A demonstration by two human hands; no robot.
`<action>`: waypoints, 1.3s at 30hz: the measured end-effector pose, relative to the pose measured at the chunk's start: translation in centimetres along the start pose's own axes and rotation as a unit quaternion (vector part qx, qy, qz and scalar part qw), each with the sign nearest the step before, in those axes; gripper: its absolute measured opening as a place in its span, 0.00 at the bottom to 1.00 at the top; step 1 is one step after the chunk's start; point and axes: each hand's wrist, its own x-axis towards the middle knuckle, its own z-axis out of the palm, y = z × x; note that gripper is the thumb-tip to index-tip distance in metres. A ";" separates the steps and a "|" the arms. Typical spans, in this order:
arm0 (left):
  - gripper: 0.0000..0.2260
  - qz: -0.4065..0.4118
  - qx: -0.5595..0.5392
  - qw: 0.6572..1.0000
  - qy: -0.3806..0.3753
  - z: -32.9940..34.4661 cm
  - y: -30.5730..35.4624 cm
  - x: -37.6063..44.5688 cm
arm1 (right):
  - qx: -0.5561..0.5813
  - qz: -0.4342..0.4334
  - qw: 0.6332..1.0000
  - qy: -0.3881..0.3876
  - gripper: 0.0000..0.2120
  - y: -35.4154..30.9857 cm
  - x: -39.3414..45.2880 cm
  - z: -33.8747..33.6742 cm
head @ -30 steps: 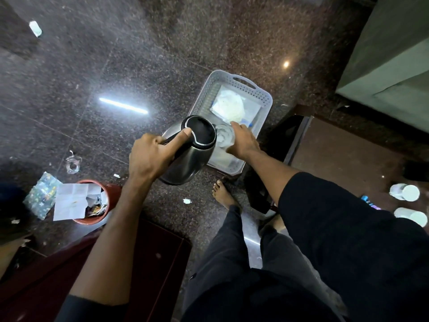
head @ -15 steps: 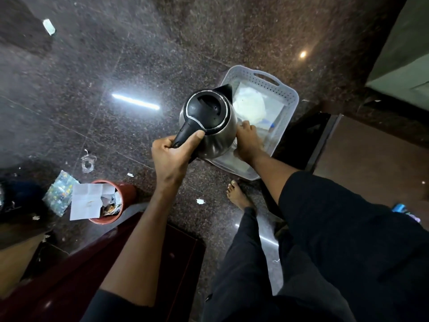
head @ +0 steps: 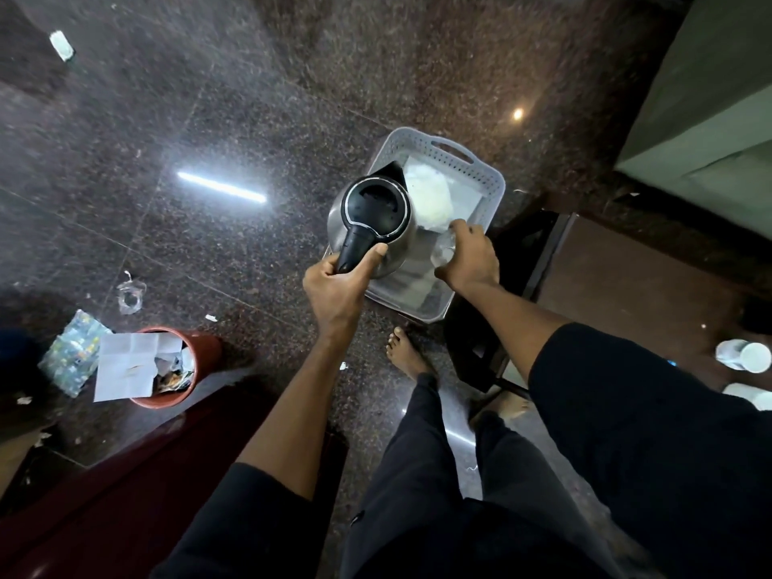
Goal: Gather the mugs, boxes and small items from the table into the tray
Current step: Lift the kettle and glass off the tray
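Kettle (head: pixel 401 244) body brushed steel, lid and handle matt black plastic. Tray (head: pixel 480 169) pale grey perforated plastic, dull finish. Clear glossy glass (head: pixel 443 254) under right hand (head: pixel 470 254). Floor (head: pixel 250 98) polished speckled granite, reflective. Bin (head: pixel 204 348) smooth terracotta-coloured plastic, creased white paper (head: pixel 125 365) on its rim.

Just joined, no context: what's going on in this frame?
A person stands over a grey perforated tray on the dark stone floor. The left hand grips the black handle of a steel electric kettle and holds it over the tray's near-left part. The right hand holds what looks like a clear glass at the tray's right side. A white bag or packet already lies inside. Whether the kettle touches the tray bottom can't be told.
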 end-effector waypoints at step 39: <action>0.45 -0.422 -0.240 0.871 -0.076 4.9 -0.8 -4.8 | -0.028 -0.041 0.999 0.011 0.32 0.2 -3.2 -2.9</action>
